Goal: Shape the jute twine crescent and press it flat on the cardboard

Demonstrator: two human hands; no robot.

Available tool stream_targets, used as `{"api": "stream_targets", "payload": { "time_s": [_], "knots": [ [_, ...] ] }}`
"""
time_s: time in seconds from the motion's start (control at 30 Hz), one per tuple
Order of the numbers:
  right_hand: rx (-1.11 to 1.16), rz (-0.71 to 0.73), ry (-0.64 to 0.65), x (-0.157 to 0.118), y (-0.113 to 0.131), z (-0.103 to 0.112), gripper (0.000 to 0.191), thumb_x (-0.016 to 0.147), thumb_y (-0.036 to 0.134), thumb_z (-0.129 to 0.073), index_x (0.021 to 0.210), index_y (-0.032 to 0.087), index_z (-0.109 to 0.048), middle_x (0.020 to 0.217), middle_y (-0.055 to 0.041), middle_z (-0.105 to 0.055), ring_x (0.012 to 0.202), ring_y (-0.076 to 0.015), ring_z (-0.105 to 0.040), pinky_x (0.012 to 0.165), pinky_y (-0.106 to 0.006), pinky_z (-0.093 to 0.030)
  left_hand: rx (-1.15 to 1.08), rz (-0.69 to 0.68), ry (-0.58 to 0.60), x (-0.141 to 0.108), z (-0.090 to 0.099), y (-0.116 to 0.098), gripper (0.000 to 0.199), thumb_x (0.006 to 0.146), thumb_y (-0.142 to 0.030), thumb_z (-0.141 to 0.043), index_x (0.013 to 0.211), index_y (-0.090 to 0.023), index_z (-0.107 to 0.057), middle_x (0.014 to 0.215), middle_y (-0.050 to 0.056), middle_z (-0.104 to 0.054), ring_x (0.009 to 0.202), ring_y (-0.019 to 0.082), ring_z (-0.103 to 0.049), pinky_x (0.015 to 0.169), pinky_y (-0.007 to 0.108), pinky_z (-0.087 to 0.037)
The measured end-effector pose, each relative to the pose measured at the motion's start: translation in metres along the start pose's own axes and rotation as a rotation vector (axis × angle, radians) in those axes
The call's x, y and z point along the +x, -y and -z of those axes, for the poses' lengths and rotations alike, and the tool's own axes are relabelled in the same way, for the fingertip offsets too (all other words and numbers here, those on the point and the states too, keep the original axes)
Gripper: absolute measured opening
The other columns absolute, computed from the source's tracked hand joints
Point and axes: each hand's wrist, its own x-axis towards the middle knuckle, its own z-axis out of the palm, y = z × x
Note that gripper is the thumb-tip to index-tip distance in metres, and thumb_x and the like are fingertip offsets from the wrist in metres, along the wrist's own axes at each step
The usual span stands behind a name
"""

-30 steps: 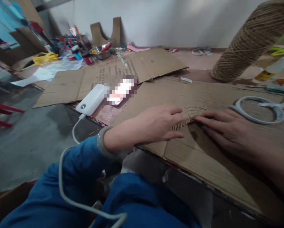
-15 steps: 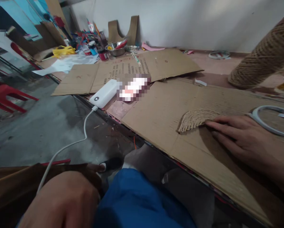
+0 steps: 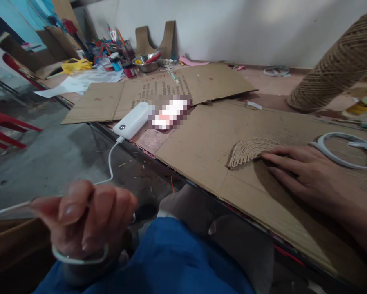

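My right hand (image 3: 309, 175) lies palm down on a sheet of brown cardboard (image 3: 198, 151), its fingers stretched out. Its fingertips touch the near right edge of a fan-shaped piece of coiled twine (image 3: 247, 151), covering part of it. Raised over my lap, my left hand (image 3: 91, 216) has its fingers curled in and a white band (image 3: 79, 259) at the wrist. A white cable (image 3: 110, 159) runs from a white power bank (image 3: 134, 120) and passes behind the curled fingers. Whether they grip it is unclear.
A phone (image 3: 171, 114), its screen blurred, lies beside the power bank. A roll of white tape (image 3: 323, 153) and a large spool of twine (image 3: 330, 61) stand at right. Paint jars (image 3: 129, 70) and a metal bowl (image 3: 146, 65) are at the back. A red stool (image 3: 2, 126) stands left.
My left hand has lifted and turned, showing its curled fingers and wristband. The cable's far part has swung up toward the left. My right hand keeps its place on the twine piece.
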Motion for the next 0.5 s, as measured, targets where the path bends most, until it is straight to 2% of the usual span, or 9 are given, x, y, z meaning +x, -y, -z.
{"api": "stream_targets", "payload": {
  "time_s": [0.03, 0.13, 0.27, 0.4, 0.5],
  "knots": [
    [-0.004, 0.007, -0.002, 0.000, 0.001, 0.001, 0.039, 0.100, 0.030, -0.040, 0.114, 0.014, -0.073, 0.113, -0.0160, -0.068, 0.104, -0.0239, -0.059, 0.093, -0.039, -0.047, 0.002, -0.016, 0.101, 0.005, -0.009, 0.004, 0.030, 0.088, -0.048, -0.064, 0.068, -0.025, -0.064, 0.032, -0.012, -0.026, 0.025, 0.005, -0.023, 0.032, 0.023, -0.024],
    [-0.015, 0.015, -0.004, 0.001, 0.004, 0.004, 0.037, 0.099, 0.028, -0.042, 0.115, 0.012, -0.072, 0.114, -0.0167, -0.068, 0.104, -0.0242, -0.059, 0.093, -0.039, -0.047, -0.175, 0.055, 0.036, 0.017, -0.019, 0.013, 0.025, 0.093, -0.038, -0.061, 0.077, -0.018, -0.062, 0.039, -0.013, -0.023, 0.032, 0.004, -0.020, 0.035, 0.020, -0.021],
    [-0.026, 0.019, -0.013, 0.002, 0.005, 0.005, 0.034, 0.098, 0.028, -0.046, 0.115, 0.012, -0.071, 0.114, -0.0155, -0.068, 0.102, -0.0250, -0.060, 0.092, -0.040, -0.049, -0.432, 0.146, -0.032, 0.022, -0.010, 0.017, 0.024, 0.098, -0.030, -0.052, 0.079, -0.016, -0.054, 0.043, -0.013, -0.022, 0.036, 0.003, -0.025, 0.037, 0.015, -0.018],
    [-0.006, 0.059, -0.086, 0.000, 0.001, -0.002, 0.035, 0.098, 0.029, -0.042, 0.114, 0.013, -0.070, 0.111, -0.0146, -0.068, 0.097, -0.0269, -0.063, 0.085, -0.044, -0.052, -0.474, 0.201, -0.047, 0.026, -0.006, 0.022, 0.035, 0.104, -0.035, -0.034, 0.077, -0.017, -0.048, 0.043, -0.012, -0.020, 0.035, 0.004, -0.026, 0.036, 0.016, -0.018],
    [0.010, 0.039, -0.126, -0.001, 0.000, -0.005, 0.034, 0.097, 0.027, -0.044, 0.118, 0.012, -0.066, 0.112, -0.0152, -0.068, 0.099, -0.0273, -0.064, 0.085, -0.043, -0.053, -0.436, 0.234, -0.153, 0.031, -0.006, 0.027, 0.045, 0.105, -0.038, -0.021, 0.074, -0.017, -0.047, 0.044, -0.011, -0.020, 0.034, 0.005, -0.025, 0.036, 0.018, -0.022]
  ]
}}
